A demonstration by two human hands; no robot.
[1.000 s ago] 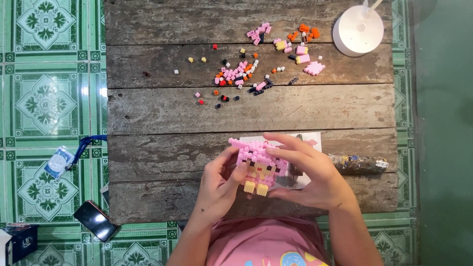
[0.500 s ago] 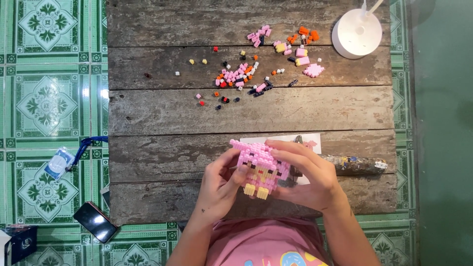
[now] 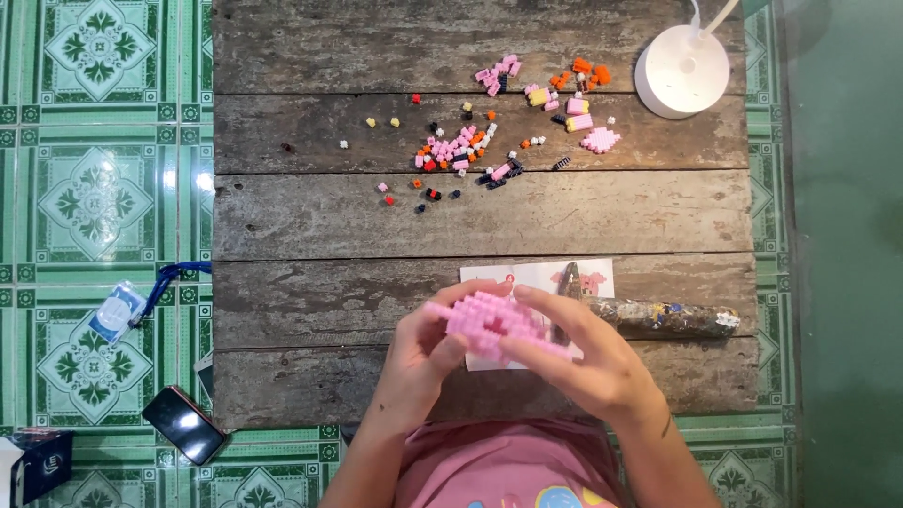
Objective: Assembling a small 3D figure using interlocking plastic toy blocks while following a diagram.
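Both my hands hold a pink model built of small bricks (image 3: 491, 325) above the near part of a wooden plank table (image 3: 310, 212). My left hand (image 3: 425, 356) grips its left side with the thumb under it. My right hand (image 3: 585, 357) covers its right side, fingers laid over the top. Under the model lies a white instruction sheet (image 3: 541, 277) with a pink picture. Loose small bricks (image 3: 461, 150), pink, orange, black and yellow, are scattered across the far half of the table.
A white round lamp base (image 3: 681, 71) stands at the far right corner. A crumpled clear bag (image 3: 663, 318) lies to the right of my hands. On the green tiled floor at left lie a black phone (image 3: 183, 425), a tag on a blue strap (image 3: 118, 311) and a dark box (image 3: 38, 461).
The model has been turned in my hands: its yellow underside showed earlier, now only pink shows. My right fingers have shifted over its top.
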